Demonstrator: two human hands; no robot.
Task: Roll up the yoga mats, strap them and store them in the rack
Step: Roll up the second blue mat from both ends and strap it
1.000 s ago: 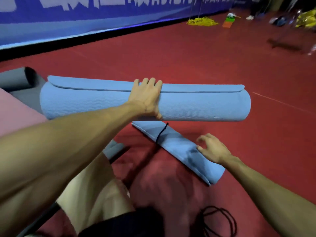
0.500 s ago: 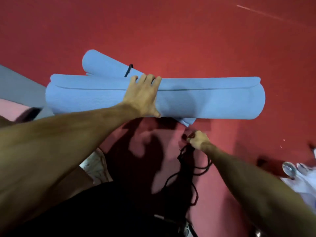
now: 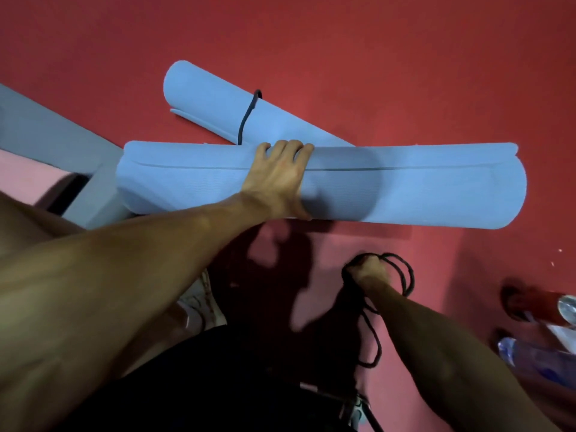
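A rolled light-blue yoga mat [image 3: 405, 188] is held off the red floor, lying left to right across the view. My left hand [image 3: 277, 179] grips it around the middle, fingers curled over its top. Behind and below it a second rolled blue mat [image 3: 212, 98] lies slantwise on the floor with a black strap [image 3: 247, 116] around it. Lower down, my right hand [image 3: 369, 271] is closed on a bundle of black cord straps [image 3: 405, 275] whose loops hang beside my wrist.
A grey mat [image 3: 46, 135] and a pink mat [image 3: 18, 179] lie flat at the left. Plastic bottles [image 3: 542, 353] and a red object [image 3: 530, 302] sit on the floor at the lower right. My legs and a shoe [image 3: 199, 304] are below.
My view tipped down toward the floor. My right hand left the strapped mat, reached to the black cords and closed on them. My left hand kept its grip on the rolled mat.
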